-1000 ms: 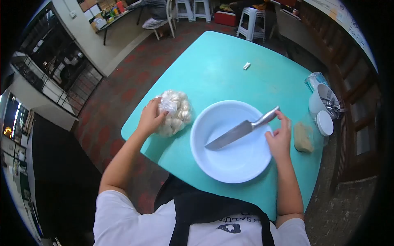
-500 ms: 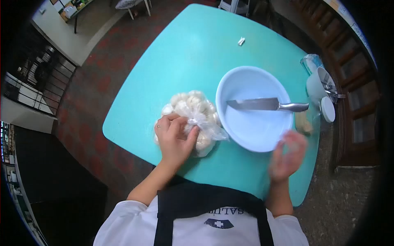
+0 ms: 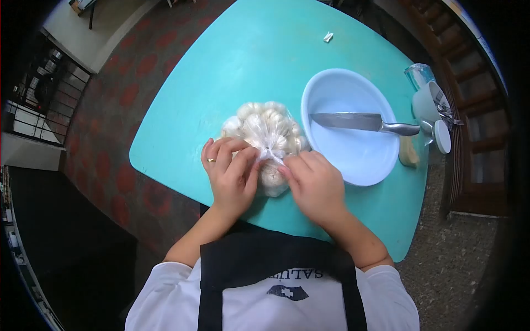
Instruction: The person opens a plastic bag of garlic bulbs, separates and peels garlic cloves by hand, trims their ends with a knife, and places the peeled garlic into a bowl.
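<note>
A clear plastic bag of garlic bulbs (image 3: 265, 124) rests on the turquoise table (image 3: 221, 71), its neck gathered and tied on the side toward me. My left hand (image 3: 231, 171) pinches the bag's neck from the left. From the right, my right hand (image 3: 314, 179) grips the other side of the twisted plastic, thumb and fingers closed. Just right of the bag is a white oval basin (image 3: 353, 160). Across its rim lies a large kitchen knife (image 3: 359, 122), blade inside and metal handle reaching over the right edge.
At the table's right edge stand a white container (image 3: 424, 105) with forks and other cutlery, a white lid (image 3: 441, 137), and a blue-and-clear packet (image 3: 419, 75). A brownish item (image 3: 408, 153) lies beside the basin. A small white scrap (image 3: 328, 37) is at the far side.
My right hand has come left from beside the basin and taken hold of the bag's neck. My left hand stays on the bag. The whole view has shifted slightly.
</note>
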Demonstrator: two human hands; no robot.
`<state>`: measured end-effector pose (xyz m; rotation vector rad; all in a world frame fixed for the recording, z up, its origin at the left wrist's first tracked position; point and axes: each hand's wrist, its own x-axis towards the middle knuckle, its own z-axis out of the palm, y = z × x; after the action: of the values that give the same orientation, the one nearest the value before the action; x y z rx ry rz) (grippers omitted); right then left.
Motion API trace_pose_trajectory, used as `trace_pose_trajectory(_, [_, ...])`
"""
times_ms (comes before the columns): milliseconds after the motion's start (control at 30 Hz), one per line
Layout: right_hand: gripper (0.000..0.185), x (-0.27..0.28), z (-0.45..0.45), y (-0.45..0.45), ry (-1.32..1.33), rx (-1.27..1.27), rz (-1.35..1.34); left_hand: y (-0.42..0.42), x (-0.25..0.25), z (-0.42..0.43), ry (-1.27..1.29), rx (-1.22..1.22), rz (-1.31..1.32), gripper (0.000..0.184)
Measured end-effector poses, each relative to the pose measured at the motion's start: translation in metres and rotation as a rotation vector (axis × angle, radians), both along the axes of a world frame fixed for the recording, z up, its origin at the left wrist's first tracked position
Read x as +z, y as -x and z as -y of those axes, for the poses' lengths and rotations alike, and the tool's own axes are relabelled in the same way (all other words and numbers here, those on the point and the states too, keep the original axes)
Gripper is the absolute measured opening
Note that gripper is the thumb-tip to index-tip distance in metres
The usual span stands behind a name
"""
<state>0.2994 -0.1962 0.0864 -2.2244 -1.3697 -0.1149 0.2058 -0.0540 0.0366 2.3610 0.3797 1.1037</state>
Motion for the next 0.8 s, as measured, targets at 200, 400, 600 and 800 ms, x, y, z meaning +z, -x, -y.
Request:
trace_pose_trajectory(200, [0.011,0.016,0.019,0.000,0.036,0.024,-0.041,0.000,0.002,0.004,-0.076,0.010,-0.024,0.022])
trace_pose_trajectory(400, [0.007,0.013,0.035,0.002,0.038,0.060,-0.137,-0.003,0.002,0.004,-0.096,-0.036,-0.017,0.024])
trace_pose_trajectory(600, [0.013,0.017,0.036,-0.007,-0.144,-0.066,-0.028,-0.004,-0.005,0.003,-0.140,-0.083,0.035,0.025])
trace_pose_trajectory(800, [0.017,0.006,0.001,-0.009,-0.152,-0.077,-0.021,-0.005,-0.008,0.002,-0.155,-0.092,0.079,0.020])
